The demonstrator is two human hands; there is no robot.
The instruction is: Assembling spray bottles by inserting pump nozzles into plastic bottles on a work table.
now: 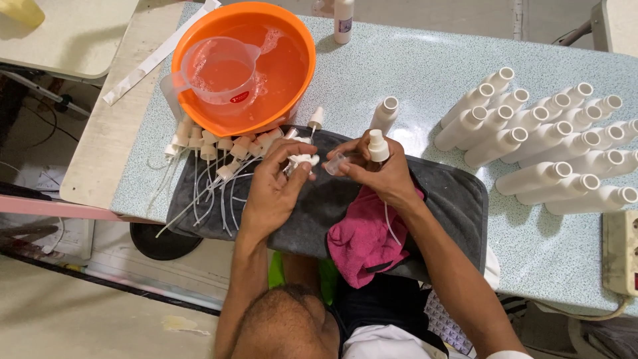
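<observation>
Your right hand (382, 174) at frame centre grips a white spray pump head (377, 145) upright between thumb and fingers, its thin dip tube (390, 226) hanging down past the wrist; the fingertips also pinch a small clear cap (335, 164). Your left hand (276, 189), just left of it, is closed around another white pump piece (302, 160), fingers curled over it. Both hands hover over a dark grey towel (458, 199) spread on the speckled table (412, 73). A crumpled pink cloth (362, 242) lies on the towel below your right wrist. Left of your left hand, a heap of pump heads with long tubes (212, 159) spills off the towel edge. Upper centre-left, an orange basin (292, 73) holds liquid and a clear measuring jug (222, 70). One white bottle (383, 114) lies just above your hands. At right, a cluster of white open-necked bottles (551, 146) lies on its side. A power strip (621, 252) sits at the right edge.
</observation>
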